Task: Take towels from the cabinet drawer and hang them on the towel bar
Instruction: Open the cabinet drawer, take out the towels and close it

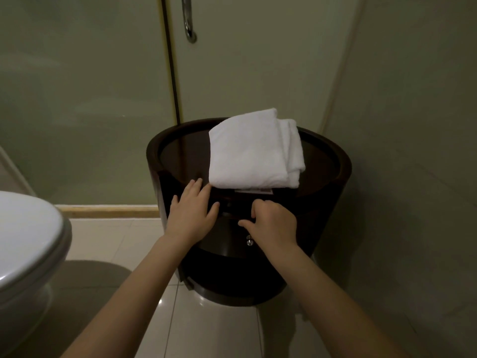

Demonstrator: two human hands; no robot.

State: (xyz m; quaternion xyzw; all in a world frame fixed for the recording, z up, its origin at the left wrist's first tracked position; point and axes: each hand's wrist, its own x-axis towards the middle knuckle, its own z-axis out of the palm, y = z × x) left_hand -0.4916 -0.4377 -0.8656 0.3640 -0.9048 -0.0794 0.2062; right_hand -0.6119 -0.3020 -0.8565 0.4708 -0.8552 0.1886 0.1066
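A folded white towel (247, 148) lies on top of a round dark wooden cabinet (333, 192). My left hand (192, 210) rests flat with straight fingers on the upper drawer front, its fingertips just below the towel's near left corner. My right hand (272, 223) is beside it, with its fingers curled onto the lower edge of the upper drawer front (227, 202). A small shiny knob (249, 240) shows on the lower drawer, just left of my right wrist. A vertical metal bar (188, 19) is fixed to the frosted glass door above.
A white toilet (28, 239) stands at the left, close to my left forearm. Frosted glass panels (85, 99) rise behind the cabinet and a plain wall (413, 125) stands to its right. Pale floor tiles (211, 329) surround the cabinet's base.
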